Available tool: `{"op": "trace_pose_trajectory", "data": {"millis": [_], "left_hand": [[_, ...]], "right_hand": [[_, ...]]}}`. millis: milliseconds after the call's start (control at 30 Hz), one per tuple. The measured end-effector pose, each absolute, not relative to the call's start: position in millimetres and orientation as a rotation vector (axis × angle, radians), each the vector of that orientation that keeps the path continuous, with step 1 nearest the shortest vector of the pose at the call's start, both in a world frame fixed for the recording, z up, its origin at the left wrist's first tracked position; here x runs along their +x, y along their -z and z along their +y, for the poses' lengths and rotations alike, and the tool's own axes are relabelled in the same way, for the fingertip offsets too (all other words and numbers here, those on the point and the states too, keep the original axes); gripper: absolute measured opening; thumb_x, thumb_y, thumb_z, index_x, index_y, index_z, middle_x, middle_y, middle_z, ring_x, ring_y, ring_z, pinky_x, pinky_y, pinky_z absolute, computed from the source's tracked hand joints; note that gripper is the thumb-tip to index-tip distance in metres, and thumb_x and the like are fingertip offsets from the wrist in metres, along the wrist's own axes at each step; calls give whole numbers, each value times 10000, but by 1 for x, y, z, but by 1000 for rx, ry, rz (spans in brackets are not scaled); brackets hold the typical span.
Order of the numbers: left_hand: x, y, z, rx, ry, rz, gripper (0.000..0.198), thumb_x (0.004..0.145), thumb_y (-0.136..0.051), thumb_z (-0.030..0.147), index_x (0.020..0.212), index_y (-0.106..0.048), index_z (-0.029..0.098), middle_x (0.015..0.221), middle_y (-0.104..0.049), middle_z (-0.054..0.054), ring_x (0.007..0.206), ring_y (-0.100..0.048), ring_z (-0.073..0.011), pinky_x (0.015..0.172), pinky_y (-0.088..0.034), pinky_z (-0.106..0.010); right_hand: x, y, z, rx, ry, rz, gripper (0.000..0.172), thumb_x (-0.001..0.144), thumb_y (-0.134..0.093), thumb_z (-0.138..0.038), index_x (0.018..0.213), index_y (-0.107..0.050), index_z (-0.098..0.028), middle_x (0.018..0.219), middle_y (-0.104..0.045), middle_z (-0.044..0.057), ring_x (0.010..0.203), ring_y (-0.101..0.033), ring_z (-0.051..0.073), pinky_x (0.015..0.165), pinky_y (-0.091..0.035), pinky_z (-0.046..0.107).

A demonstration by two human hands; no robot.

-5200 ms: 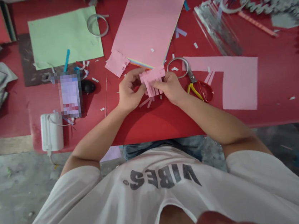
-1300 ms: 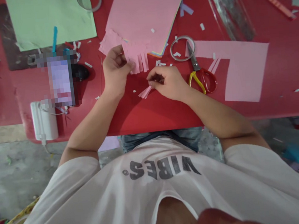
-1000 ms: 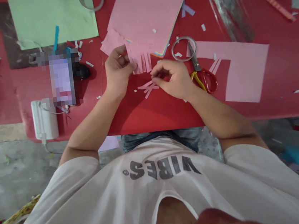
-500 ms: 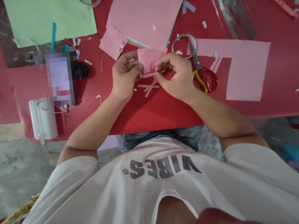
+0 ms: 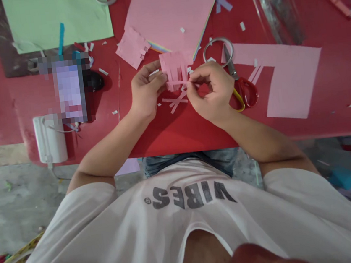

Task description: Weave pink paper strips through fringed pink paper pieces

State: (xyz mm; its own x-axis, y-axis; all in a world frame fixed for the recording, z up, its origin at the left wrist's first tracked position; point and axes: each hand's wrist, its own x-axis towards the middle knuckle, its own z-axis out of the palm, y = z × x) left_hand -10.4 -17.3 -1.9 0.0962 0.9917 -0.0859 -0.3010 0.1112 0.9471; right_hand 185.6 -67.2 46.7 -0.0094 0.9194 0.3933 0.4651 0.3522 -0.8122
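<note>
My left hand (image 5: 147, 88) is closed on the left edge of a small pink paper piece (image 5: 172, 66) made of upright strips. A narrow pink paper strip (image 5: 179, 82) lies crosswise over the lower part of that piece. The right end of this strip is pinched between the thumb and forefinger of my right hand (image 5: 211, 87). Below the piece, several loose pink strips (image 5: 176, 101) lie crossed on the red table (image 5: 176, 135). Left of the large pink sheets lies a small woven pink paper square (image 5: 132, 47).
Scissors (image 5: 247, 91) with red and yellow handles lie right of my right hand, by a tape roll (image 5: 230, 59) and a cut pink sheet (image 5: 296, 75). Pink sheets (image 5: 174, 9) are stacked behind. To the left are a green sheet (image 5: 61, 18) and a white power bank (image 5: 50, 139).
My right hand has moved slightly right, drawing the end of the crosswise strip outward. The piece's upright strips now hang down flat, where their lower part was folded before.
</note>
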Motion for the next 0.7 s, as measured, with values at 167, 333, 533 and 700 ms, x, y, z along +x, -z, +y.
{"op": "trace_pose_trajectory", "data": {"millis": [167, 333, 533, 700], "left_hand": [[-10, 3, -17, 900, -1184, 967, 457, 840, -860, 505, 1168, -678, 243, 769, -609, 16, 817, -750, -182, 840, -638, -361], [-9, 8, -14, 895, -1199, 991, 560, 790, -891, 546, 1200, -639, 260, 755, -567, 31, 755, -723, -166, 744, -596, -321], [-11, 11, -15, 1013, -1158, 1010, 431, 913, -737, 584, 1245, -589, 352, 789, -620, 31, 889, -709, -181, 908, -582, -424], [-15, 7, -12, 1057, -1179, 973, 538, 880, -705, 725, 1262, -587, 364, 891, -707, 31, 1072, -692, -221, 1023, -562, -489]], "right_hand": [[185, -45, -68, -1247, -533, -1681, 70, 961, -695, -312, 994, -635, -296, 1019, -683, 63, 873, -677, 234, 831, -628, 427], [183, -40, -64, -1203, -620, -1668, 52, 976, -680, -281, 1003, -636, -291, 980, -675, 37, 828, -672, 207, 802, -627, 408], [182, -43, -54, -1227, -961, -1448, 281, 937, -778, -402, 1121, -581, -323, 942, -688, -7, 822, -684, 193, 793, -628, 383], [192, -53, -41, -1119, -1573, -1038, 493, 756, -929, -296, 1136, -615, -278, 778, -668, -60, 642, -673, 145, 563, -570, 274]]}}
